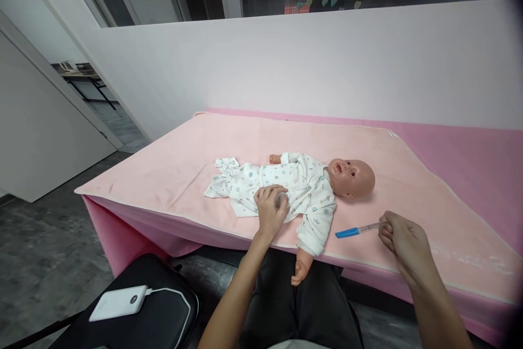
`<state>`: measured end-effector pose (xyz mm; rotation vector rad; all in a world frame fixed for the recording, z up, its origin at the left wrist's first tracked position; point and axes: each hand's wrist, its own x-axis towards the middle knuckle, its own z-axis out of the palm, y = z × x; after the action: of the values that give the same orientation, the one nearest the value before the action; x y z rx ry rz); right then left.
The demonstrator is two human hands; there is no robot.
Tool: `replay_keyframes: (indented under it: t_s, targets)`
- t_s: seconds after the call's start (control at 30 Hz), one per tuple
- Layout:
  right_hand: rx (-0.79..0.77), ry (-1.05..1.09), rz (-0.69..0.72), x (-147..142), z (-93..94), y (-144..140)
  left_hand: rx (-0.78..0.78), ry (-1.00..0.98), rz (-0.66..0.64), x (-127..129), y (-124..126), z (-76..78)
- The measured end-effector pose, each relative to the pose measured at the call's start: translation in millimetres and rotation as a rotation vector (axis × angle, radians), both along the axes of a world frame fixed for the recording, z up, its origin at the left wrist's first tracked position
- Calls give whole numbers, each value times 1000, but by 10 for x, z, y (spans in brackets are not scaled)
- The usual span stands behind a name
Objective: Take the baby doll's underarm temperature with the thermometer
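A baby doll [310, 183] in a white patterned sleepsuit lies on its back on a pink blanket [171, 169], head to the right. One doll arm hangs over the table's near edge. My left hand [270, 208] rests on the doll's belly, fingers curled on the sleepsuit. My right hand [402, 240] is to the right of the doll and pinches a thin thermometer [356, 230] with a blue tip that points left toward the doll's arm.
The table [482, 164] has a darker pink cover and stands against a white wall. A black chair [163, 316] at lower left carries a white power bank [118, 302] with a cable. An open doorway lies at far left.
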<state>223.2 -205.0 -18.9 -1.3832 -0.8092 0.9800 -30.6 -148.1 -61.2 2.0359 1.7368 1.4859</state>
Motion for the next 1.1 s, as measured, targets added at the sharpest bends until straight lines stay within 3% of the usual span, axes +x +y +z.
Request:
replay_keyframes:
  t_s: [0.23, 0.47, 0.57, 0.73, 0.9, 1.1]
  targets:
    - [32, 103, 7, -173, 161, 89, -2, -5, -9, -10, -4, 4]
    - [16, 25, -54, -70, 110, 290, -2, 1, -37, -36, -5, -2]
    - [0, -1, -13, -15, 163, 327, -17, -20, -41, -41, -1, -7]
    - [51, -32, -1, -14, 303, 360, 27, -176, -32, -60, 0, -50]
    - [65, -26, -40, -41, 297, 385, -25, -421, 73, -94, -20, -97]
    - [74, -14, -116, 13, 234, 324, -8, -446, 129, -114, -12, -103]
